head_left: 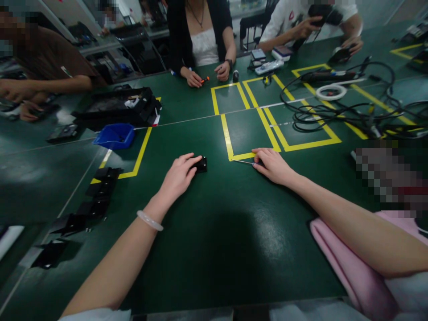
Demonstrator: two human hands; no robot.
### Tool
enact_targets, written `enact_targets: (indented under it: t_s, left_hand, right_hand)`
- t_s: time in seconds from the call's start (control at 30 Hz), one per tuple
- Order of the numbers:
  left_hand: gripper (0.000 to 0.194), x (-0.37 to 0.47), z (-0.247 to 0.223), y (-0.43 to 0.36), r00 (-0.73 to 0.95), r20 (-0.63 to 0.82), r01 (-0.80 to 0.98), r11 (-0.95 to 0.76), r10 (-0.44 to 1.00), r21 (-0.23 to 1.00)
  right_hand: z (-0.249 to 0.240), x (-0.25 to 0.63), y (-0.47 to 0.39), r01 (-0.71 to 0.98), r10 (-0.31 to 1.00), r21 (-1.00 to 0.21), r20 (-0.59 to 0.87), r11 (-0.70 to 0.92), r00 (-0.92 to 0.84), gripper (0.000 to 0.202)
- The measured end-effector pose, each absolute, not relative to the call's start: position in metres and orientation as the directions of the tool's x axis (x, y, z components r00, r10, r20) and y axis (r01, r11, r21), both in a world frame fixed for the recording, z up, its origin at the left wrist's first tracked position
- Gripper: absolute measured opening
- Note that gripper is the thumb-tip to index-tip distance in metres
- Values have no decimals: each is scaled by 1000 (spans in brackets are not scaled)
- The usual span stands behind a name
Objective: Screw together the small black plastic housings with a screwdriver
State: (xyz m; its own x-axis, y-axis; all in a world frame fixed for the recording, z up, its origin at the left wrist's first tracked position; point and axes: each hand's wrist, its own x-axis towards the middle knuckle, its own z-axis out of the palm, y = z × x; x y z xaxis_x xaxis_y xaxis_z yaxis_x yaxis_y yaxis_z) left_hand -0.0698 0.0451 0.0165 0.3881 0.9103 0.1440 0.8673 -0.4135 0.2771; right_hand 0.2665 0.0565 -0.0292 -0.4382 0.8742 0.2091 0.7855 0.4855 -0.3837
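Note:
My left hand (pixel 180 174) is closed on a small black block-like part (pixel 201 164), with fingers over its top and the thumb along the near side. The part lies flat on the green table. To the right, my right hand (pixel 271 166) rests at the tabletop, fingers wrapped round a slim screwdriver (pixel 243 161). Its thin metal shaft points left toward the corner of a yellow tape outline (pixel 227 138), and most of its handle is hidden in my palm. Shaft and black part are apart.
Several black bent parts (pixel 95 207) stand in a row at the left. Behind them are a blue bin (pixel 115 136) and black trays (pixel 122 107). Black cables (pixel 314 117) lie coiled at the right, with pink cloth (pixel 347 263) nearer. Other people sit across the table.

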Motion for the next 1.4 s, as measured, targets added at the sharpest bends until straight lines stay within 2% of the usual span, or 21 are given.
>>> enact_targets:
  t_s: [0.23,0.33,0.57,0.73,1.13,1.4]
  left_hand:
    - [39,-4,13,0,501,171,761,-526,848,379]
    - [39,5,10,-14,526,203,733,-561,826,385]
    - [43,2,7,-17,539,260,716,-598,801,360]
    - [39,1,8,-15,557,242,705,-606,795,368]
    - [38,-1,7,-11,571,205,649,-590,795,480]
    - [37,-1,7,-10,580,195,625,-586,791,515]
  right_hand:
    - [-28,265,55,791,876,-376,208,483,-436,9]
    - [-29,266,56,791,874,-372,210,485,-437,9]
    - [-32,266,57,790,872,-370,221,489,-436,10]
    - [-31,263,58,790,873,-372,226,487,-432,10]
    - [-28,263,56,778,880,-412,224,475,-418,9]
    - [-32,265,56,727,885,-504,252,466,-393,8]
